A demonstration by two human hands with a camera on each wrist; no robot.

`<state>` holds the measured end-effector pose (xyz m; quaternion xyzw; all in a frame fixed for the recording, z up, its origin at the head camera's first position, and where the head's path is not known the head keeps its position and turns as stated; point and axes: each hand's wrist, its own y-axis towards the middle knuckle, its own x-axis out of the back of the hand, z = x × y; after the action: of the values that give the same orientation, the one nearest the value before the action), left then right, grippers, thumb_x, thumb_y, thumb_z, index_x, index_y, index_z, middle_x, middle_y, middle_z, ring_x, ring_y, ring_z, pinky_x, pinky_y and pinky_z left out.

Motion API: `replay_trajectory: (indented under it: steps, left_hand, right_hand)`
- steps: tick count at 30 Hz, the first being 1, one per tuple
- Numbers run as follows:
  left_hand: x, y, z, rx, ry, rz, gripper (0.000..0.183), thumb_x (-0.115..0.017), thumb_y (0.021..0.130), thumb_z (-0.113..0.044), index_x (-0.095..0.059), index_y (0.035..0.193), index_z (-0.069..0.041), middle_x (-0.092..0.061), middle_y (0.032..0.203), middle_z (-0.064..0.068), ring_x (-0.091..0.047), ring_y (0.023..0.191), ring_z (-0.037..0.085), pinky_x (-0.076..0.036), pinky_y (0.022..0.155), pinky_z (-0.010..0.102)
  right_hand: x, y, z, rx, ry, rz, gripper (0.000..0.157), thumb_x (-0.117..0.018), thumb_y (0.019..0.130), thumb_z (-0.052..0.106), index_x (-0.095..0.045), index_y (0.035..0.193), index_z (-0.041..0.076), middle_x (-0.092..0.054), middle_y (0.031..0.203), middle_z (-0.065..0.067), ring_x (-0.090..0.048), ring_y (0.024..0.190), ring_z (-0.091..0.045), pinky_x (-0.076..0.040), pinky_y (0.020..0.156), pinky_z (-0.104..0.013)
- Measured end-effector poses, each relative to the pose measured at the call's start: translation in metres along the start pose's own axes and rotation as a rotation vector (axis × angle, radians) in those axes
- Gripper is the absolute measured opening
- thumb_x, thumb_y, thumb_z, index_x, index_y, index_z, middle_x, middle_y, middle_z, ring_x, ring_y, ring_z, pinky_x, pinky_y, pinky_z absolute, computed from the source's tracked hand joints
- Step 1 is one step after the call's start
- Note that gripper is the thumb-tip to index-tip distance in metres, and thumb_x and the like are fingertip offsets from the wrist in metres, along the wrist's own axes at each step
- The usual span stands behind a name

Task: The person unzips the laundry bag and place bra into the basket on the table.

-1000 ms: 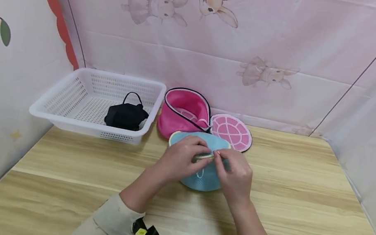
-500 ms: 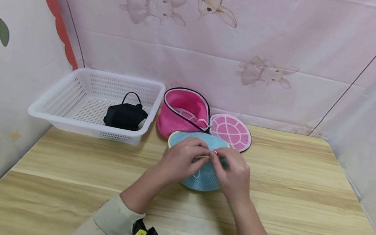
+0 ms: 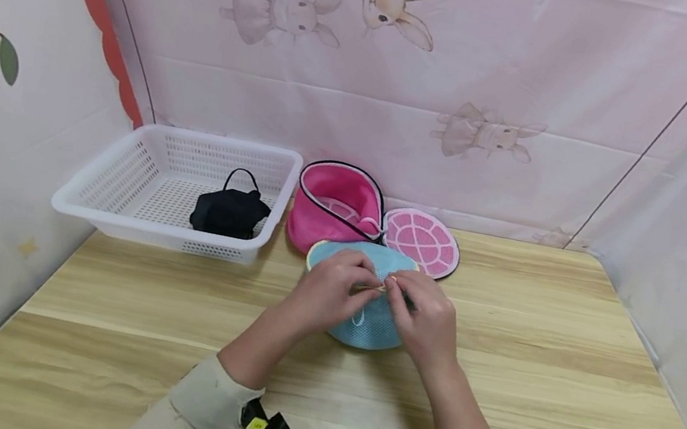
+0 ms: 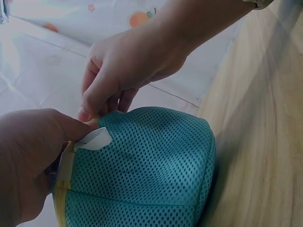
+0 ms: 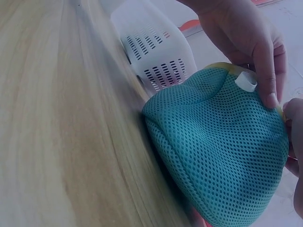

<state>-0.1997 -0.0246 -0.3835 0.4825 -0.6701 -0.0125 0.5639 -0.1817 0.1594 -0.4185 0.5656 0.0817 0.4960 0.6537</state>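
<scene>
A blue mesh laundry bag (image 3: 368,326) with yellow edging stands on the table in front of me. My left hand (image 3: 333,293) pinches its yellow rim between thumb and fingers. Just to the right, my right hand (image 3: 426,313) pinches the same rim, its fingertips almost meeting the left ones. In the left wrist view a small white loop (image 4: 96,139) sticks out of the mesh below the left thumb. What lies between the right fingertips is too small to tell. The bag's inside is hidden.
A white perforated basket (image 3: 157,231) at the back left holds a black fabric item (image 3: 230,212) with a thin loop. Behind the blue bag stands an open pink mesh bag (image 3: 321,222), its round lid (image 3: 425,240) folded out to the right. Printed cloth walls (image 3: 518,46) enclose the table (image 3: 563,376).
Both hands keep their pinch on the blue laundry bag's rim. The right fingertips have shifted slightly left, closer to the left hand. The basket and pink bag stay put.
</scene>
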Motion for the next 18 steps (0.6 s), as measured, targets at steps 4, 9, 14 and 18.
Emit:
replay_trajectory:
  steps: [4, 9, 14, 18]
  left_hand:
    - [0.0027, -0.0002, 0.0012, -0.025, -0.023, -0.017, 0.009, -0.081, 0.081, -0.013, -0.08, 0.09, -0.009, -0.065, 0.087, -0.002, -0.059, 0.085, 0.011, -0.052, 0.077, 0.022]
    - [0.0051, -0.0002, 0.0017, -0.028, -0.048, -0.03, 0.011, -0.08, 0.082, -0.012, -0.08, 0.092, -0.009, -0.065, 0.087, -0.002, -0.059, 0.085, 0.01, -0.052, 0.076, 0.02]
    - [0.0063, 0.0, 0.0038, -0.049, -0.061, -0.058, 0.01, -0.08, 0.082, -0.011, -0.08, 0.092, -0.008, -0.066, 0.087, -0.001, -0.059, 0.084, 0.01, -0.052, 0.076, 0.019]
    - [0.0091, 0.0004, 0.0059, -0.051, -0.075, -0.075, 0.01, -0.08, 0.081, -0.009, -0.079, 0.091, -0.008, -0.065, 0.087, -0.001, -0.059, 0.083, 0.01, -0.051, 0.072, 0.016]
  right_hand:
    - [0.0017, 0.0007, 0.0008, 0.004, -0.019, -0.045, 0.008, -0.073, 0.085, 0.006, -0.076, 0.092, 0.002, -0.075, 0.088, -0.008, -0.071, 0.086, -0.024, -0.057, 0.085, -0.038]
    - [0.0048, 0.0018, -0.0007, 0.0, -0.058, -0.092, 0.007, -0.074, 0.085, 0.007, -0.076, 0.089, 0.002, -0.075, 0.087, -0.009, -0.071, 0.084, -0.024, -0.058, 0.081, -0.038]
    - [0.0058, 0.0034, -0.0025, 0.009, -0.051, -0.16, 0.007, -0.073, 0.083, 0.004, -0.076, 0.088, 0.001, -0.075, 0.086, -0.01, -0.072, 0.081, -0.026, -0.058, 0.078, -0.039]
    - [0.0076, 0.0034, -0.0041, 0.015, -0.062, -0.203, 0.008, -0.073, 0.082, 0.003, -0.076, 0.089, 0.001, -0.075, 0.087, -0.01, -0.072, 0.082, -0.026, -0.058, 0.078, -0.04]
